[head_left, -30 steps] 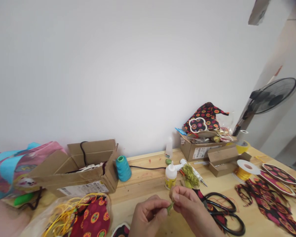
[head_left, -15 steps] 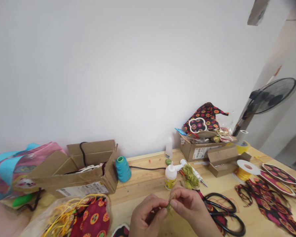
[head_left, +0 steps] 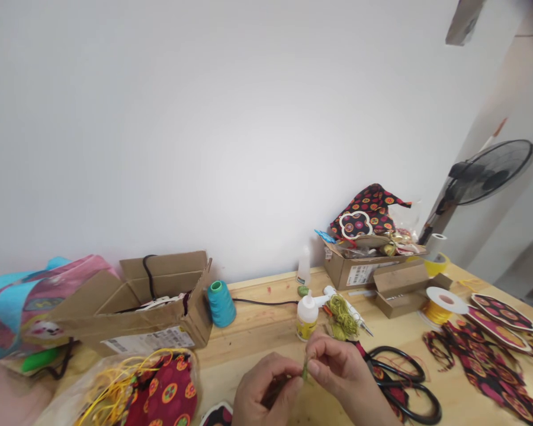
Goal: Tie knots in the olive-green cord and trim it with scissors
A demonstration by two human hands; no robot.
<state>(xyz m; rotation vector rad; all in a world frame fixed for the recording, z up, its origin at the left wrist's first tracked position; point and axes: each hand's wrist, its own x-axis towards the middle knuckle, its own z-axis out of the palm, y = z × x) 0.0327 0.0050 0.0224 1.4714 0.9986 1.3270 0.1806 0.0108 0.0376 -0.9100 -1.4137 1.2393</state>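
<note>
At the lower middle of the head view, my left hand and my right hand meet fingertip to fingertip. Both pinch a short piece of green cord, whose lower end hangs between them. Just beyond my fingers stands a white glue bottle with a yellow label. A bundle of olive-green cord lies beside it, over a white pen-like tool. Black-handled scissors lie right of my right hand, partly on patterned fabric.
On the left are an open cardboard box, a teal thread cone and a bag of yellow cords with red fabric. Rightward stand a filled box, a yellow ribbon spool and fabric strips. Someone's arm shows at lower left.
My fingertips have shifted slightly around the green cord, and a little more of it shows between them. Everything else on the table stays in place.
</note>
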